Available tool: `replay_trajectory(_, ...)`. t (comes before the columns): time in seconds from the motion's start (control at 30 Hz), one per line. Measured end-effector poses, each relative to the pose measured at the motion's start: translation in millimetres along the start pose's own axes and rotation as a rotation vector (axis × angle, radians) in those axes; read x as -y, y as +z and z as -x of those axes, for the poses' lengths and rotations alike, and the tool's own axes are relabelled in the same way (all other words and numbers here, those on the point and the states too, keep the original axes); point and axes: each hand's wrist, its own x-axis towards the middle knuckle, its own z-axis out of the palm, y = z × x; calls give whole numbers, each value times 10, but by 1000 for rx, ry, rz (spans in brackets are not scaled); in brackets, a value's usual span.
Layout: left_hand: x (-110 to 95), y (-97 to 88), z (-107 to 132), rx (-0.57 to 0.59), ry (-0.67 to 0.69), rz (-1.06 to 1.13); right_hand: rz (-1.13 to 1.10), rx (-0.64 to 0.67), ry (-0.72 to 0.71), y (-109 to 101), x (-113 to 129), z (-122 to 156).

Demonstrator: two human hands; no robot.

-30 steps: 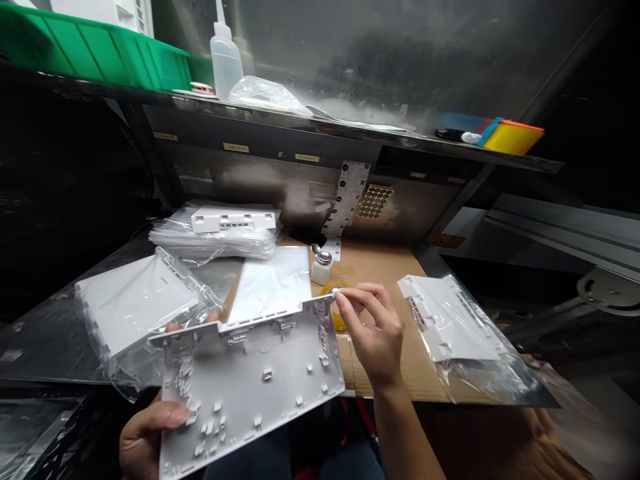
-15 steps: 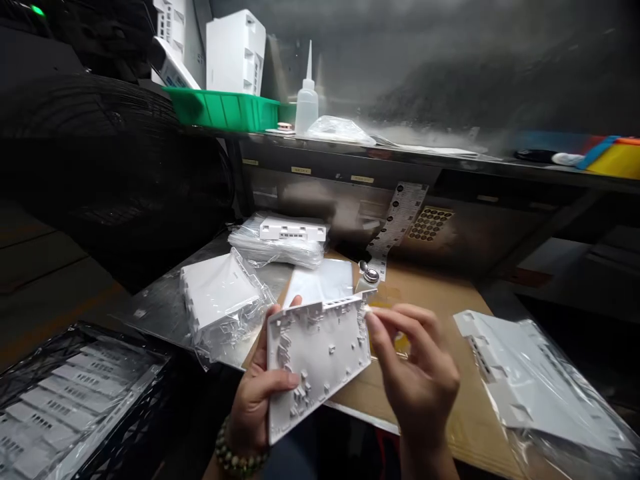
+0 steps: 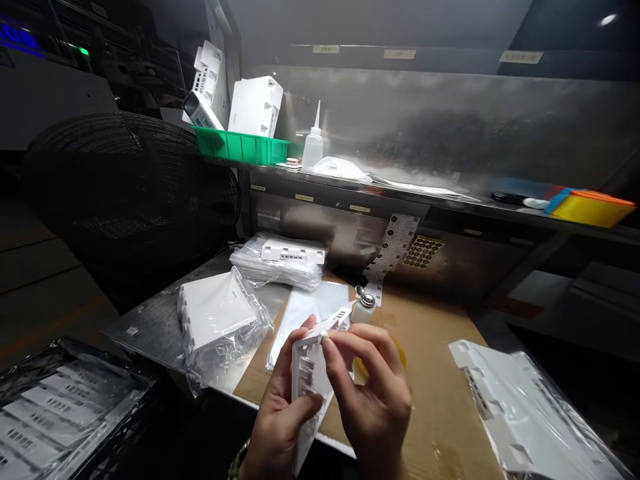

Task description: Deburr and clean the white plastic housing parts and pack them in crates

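My left hand grips a white plastic cover from its left side, thumb on the inner face. The cover is tilted steeply, so its ribbed inside shows at a narrow angle. At the cover's upper edge, the thumb and forefinger of my right hand are pinched together around a small whitish bit, too small to make out. Just behind my right hand stands a small white bottle with a metal pump cap. A yellow ring lies partly hidden behind the same hand.
Bagged white covers lie left and right on the bench. Cardboard covers its middle. A black crate of bagged covers is at lower left. The shelf holds a green tray and a squeeze bottle.
The cover has turned from nearly facing me to steeply edge-on. My right hand has moved left along its upper edge, still pinching. The view has tilted upward.
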Motion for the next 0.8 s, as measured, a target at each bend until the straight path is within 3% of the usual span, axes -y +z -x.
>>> replay_trajectory(0.17, -69, -40, -37, -44, -77, 98, 91, -7, 29, -62, -226, -24)
replay_trajectory(0.27, -150, -181, -93, -58, -134, 185, 195, -75, 123, -291, -595, 4)
replay_trajectory(0.33, -205, -320, -135, -54, -163, 246, 326, -79, 278, -478, -953, 66)
replay_trajectory(0.37, -231, -393, -155, -54, -170, 280, 420, -22, 392, -560, -1152, 109)
replay_trajectory(0.43, -283, -531, -186, -64, -174, 325, 582, 235, 597, -673, -1537, 212)
replay_trajectory(0.53, -367, -680, -220, -57, -253, 331, 732, 491, 668, -749, -1888, 379)
replay_trajectory(0.6, -427, -744, -242, -3, -356, 341, 736, 495, 610, -805, -1882, 501)
replay_trajectory(0.7, -510, -811, -274, 110, -407, 381, 637, 385, 540, -987, -1571, 774)
replay_trajectory(0.77, -551, -847, -287, 167, -360, 393, 550, 456, 598, -1153, -1286, 1044)
replay_trajectory(0.8, -566, -862, -290, 183, -328, 396, 504, 575, 644, -1229, -1157, 1196)
